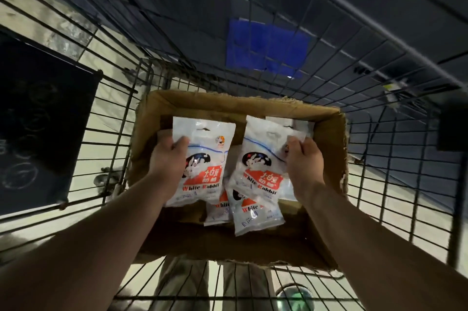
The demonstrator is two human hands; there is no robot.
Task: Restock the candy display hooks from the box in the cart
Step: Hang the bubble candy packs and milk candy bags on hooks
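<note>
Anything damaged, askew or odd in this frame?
The box is worn: its rim is ragged and torn, worst at the right edge. On its floor, loose bags overlap, tilted. The left bag in the left hand and the right bag in the right hand look intact. Nothing spilled.

The open-topped brown cardboard box [238,100] sits inside the black wire-grid cart [119,133], whose mesh walls rise close around it on the left, far and right sides, so the way in is from above, over the torn cardboard rim. Inside, the left hand [168,159] gripping a white candy bag [205,159] and the right hand [302,162] pinching a second white candy bag [263,156] fill the middle, with loose white bags [255,214] overlapping beneath them. Bare cardboard floor shows along the near side, where fingers could reach down unblocked.
</note>
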